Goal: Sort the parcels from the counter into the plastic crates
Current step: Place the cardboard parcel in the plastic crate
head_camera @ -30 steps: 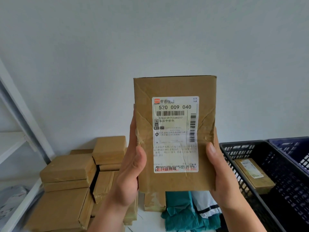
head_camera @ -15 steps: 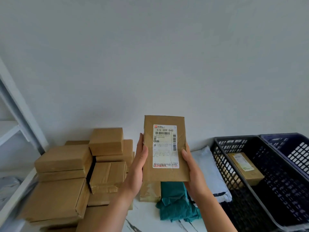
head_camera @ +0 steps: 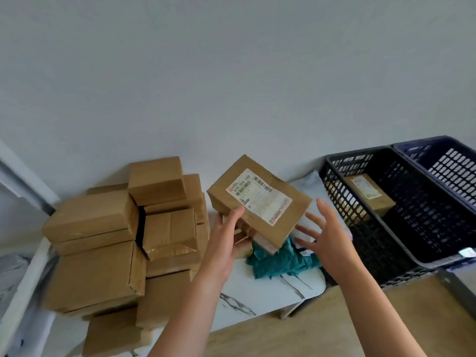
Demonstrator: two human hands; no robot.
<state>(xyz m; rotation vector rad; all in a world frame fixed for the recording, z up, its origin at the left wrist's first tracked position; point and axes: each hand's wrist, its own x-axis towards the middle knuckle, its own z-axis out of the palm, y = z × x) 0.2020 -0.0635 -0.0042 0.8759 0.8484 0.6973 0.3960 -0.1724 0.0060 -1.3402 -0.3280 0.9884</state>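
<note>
A brown cardboard parcel [head_camera: 260,202] with a white shipping label lies tilted above the counter, label up. My left hand [head_camera: 229,238] grips its near left corner, thumb on top and fingers underneath. My right hand [head_camera: 325,235] hovers just right of the parcel with fingers spread, holding nothing. The black plastic crate [head_camera: 371,256] stands to the right and holds one labelled brown parcel [head_camera: 368,193]. A blue crate [head_camera: 448,161] stands beyond it at the far right.
A pile of brown boxes [head_camera: 116,240] fills the left of the white marble counter [head_camera: 257,295]. A teal soft bag [head_camera: 280,261] and a pale grey mailer [head_camera: 309,186] lie under the held parcel. A white shelf frame [head_camera: 23,181] stands at the far left.
The parcel dropped from upright in front of me to a tilted, label-up position. My right hand let go of it and spread open. The view tipped downward.
</note>
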